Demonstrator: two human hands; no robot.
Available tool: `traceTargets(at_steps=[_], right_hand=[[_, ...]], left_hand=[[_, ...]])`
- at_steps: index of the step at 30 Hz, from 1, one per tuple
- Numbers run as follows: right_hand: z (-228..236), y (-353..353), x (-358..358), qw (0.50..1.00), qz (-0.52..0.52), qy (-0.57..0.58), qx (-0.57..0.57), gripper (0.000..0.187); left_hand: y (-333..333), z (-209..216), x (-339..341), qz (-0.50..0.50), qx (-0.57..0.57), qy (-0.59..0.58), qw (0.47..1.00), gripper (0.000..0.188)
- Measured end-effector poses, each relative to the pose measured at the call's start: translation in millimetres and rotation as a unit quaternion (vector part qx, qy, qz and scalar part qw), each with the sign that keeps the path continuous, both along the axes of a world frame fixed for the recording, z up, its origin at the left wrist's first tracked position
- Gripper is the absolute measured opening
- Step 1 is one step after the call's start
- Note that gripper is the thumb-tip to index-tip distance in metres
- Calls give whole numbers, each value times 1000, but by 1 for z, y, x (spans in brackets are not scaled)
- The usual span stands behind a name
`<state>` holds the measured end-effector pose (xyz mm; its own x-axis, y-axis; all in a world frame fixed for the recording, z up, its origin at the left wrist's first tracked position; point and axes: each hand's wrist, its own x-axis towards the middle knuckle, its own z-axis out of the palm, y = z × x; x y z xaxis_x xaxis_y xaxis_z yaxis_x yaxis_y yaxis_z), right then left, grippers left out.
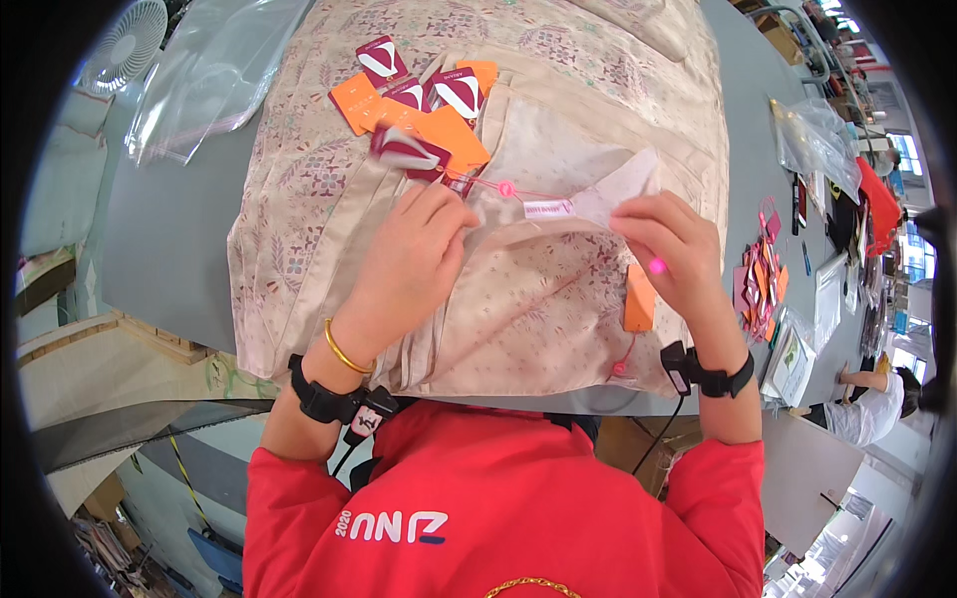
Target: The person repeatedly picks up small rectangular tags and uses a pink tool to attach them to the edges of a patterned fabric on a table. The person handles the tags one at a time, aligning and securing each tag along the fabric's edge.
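A pale pink patterned garment [558, 319], folded, lies on a pile of similar cloth in front of me. My right hand [670, 239] pinches its light collar-like edge near a small white woven label [547, 209]. A round pink tag fastener [658, 266] shows against that hand. My left hand [424, 239] is closed at the left end of the edge; what its fingertips hold is hidden. Just beyond it is a blurred maroon-and-white hang tag [410, 151]. A thin pink string with another round pink fastener [505, 188] runs from the tags toward the label.
Maroon and orange hang tags [382, 62] are heaped on the cloth, with an orange tag [639, 299] by my right wrist. More strung tags [761, 269] lie on the grey table [164, 249] at right. Clear plastic bags [204, 80] lie at far left. Another person [867, 399] is at far right.
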<state>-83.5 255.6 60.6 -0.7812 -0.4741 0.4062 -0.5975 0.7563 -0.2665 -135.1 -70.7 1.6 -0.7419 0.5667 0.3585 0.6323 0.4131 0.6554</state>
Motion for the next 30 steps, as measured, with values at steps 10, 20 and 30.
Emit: traceTargets(at_steps=[10, 20, 30], right_hand=[[0, 8, 25, 995, -76, -54, -34, 16], [-40, -9, -77, 958, -131, -256, -15, 23], [-22, 1, -31, 911, -202, -302, -194, 19]], left_hand=[[13, 9, 7, 31, -82, 71, 994, 20], [64, 1, -44, 17, -47, 153, 987, 20], [83, -10, -108, -5, 28, -257, 966, 23]])
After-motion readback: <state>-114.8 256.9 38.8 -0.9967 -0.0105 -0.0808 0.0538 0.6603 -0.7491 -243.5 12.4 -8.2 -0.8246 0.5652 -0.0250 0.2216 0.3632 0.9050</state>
